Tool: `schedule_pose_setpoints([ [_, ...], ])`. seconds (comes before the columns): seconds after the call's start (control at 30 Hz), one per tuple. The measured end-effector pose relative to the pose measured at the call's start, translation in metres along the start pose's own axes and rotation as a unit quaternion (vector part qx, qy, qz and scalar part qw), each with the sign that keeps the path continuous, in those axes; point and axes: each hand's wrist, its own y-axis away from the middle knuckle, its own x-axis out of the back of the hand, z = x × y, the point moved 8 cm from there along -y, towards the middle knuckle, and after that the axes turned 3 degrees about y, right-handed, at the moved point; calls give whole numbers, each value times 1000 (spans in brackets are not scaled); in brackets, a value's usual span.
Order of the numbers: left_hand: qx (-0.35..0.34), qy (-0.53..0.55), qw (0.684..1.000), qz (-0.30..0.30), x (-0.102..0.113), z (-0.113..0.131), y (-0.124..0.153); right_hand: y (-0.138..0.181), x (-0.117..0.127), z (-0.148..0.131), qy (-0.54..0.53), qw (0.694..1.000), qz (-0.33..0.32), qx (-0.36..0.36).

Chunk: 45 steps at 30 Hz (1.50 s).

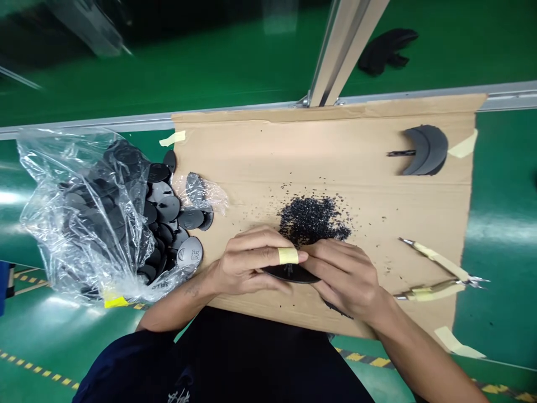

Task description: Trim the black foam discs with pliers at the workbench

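Observation:
A black round plastic disc is held between my two hands near the front of the cardboard, its far side hidden by my fingers. My left hand grips its left side, with yellow tape wrapped round the index finger. On the right side, my right hand closes its fingers on the same disc. Just beyond the hands lies a heap of small black plastic scraps. Part of another dark piece shows under my right hand.
A clear plastic bag spills several black discs at the left. Cutting pliers with yellow-taped handles lie open at the right. Behind them is a small stack of dark curved pieces. Taped cardboard covers the green table, below a metal post.

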Motion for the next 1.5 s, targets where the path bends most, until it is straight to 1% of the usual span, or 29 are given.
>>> schedule_pose_setpoints([
  [0.1, 20, 58, 998, -8, -1, -3, -3, 1, 3, 2, -63, 998, 22, 1],
  [0.17, 22, 63, 998, -1, -1, -2, -3, 0, 2, 4, -92, 995, 25, 1],
  [0.27, 12, 25, 999, 25, 1, 2, -1, -2, 3, 5, -96, 995, 38, 3],
  [0.4, -4, -58, 997, 55, 4, 11, 0, -5, 16, 3, -65, 994, 89, -1],
  [0.47, -11, -55, 997, 58, 7, 15, -1, -9, 22, -2, -63, 993, 97, 5],
  [0.53, 9, 12, 999, 40, 9, 16, -2, -12, 26, -9, -75, 993, 89, 21],
  [0.6, 60, 102, 993, 11, 7, 13, -3, -16, 28, -16, -99, 992, 71, 32],
  [0.67, 113, 163, 980, -5, 5, 11, -1, -18, 30, -22, -125, 990, 49, 36],
  [0.73, 144, 187, 972, -6, 3, 12, 1, -19, 30, -28, -141, 989, 27, 36],
  [0.8, 157, 193, 969, -1, 2, 15, 4, -20, 30, -34, -145, 989, 4, 34],
  [0.9, 170, 187, 967, 34, 3, 14, 9, -22, 28, -40, -137, 990, -15, 24],
  [0.97, 195, 213, 954, 79, 3, 4, 15, -25, 26, -38, -107, 994, 11, -3],
  [1.0, 215, 244, 940, 105, 2, -4, 19, -26, 25, -35, -81, 996, 34, -23],
  [1.07, 259, 317, 899, 153, -5, -21, 27, -25, 23, -26, -9, 995, 77, -67],
  [1.13, 301, 361, 865, 176, -15, -37, 34, -16, 22, -14, 77, 987, 90, -112],
  [1.2, 331, 360, 854, 179, -23, -47, 40, 6, 29, -1, 178, 964, 85, -178],
  [1.23, 339, 350, 854, 181, -24, -50, 43, 23, 37, 5, 236, 941, 83, -230],
  [1.27, 344, 342, 855, 183, -24, -52, 45, 44, 48, 10, 292, 906, 81, -296],
  [1.3, 346, 335, 856, 186, -23, -54, 47, 69, 60, 14, 342, 860, 75, -371],
  [1.33, 346, 328, 858, 191, -21, -55, 48, 94, 72, 17, 379, 808, 63, -446],
  [1.37, 344, 322, 860, 195, -18, -56, 48, 118, 81, 18, 403, 758, 44, -512],
  [1.4, 341, 317, 862, 198, -17, -56, 47, 137, 88, 19, 411, 717, 21, -563],
  [1.43, 338, 313, 865, 199, -15, -56, 46, 150, 93, 20, 409, 691, -3, -596],
  [1.47, 334, 309, 868, 198, -15, -56, 45, 156, 95, 23, 403, 680, -24, -612],
  [1.5, 330, 305, 871, 196, -15, -55, 43, 157, 97, 27, 396, 679, -39, -617],
])
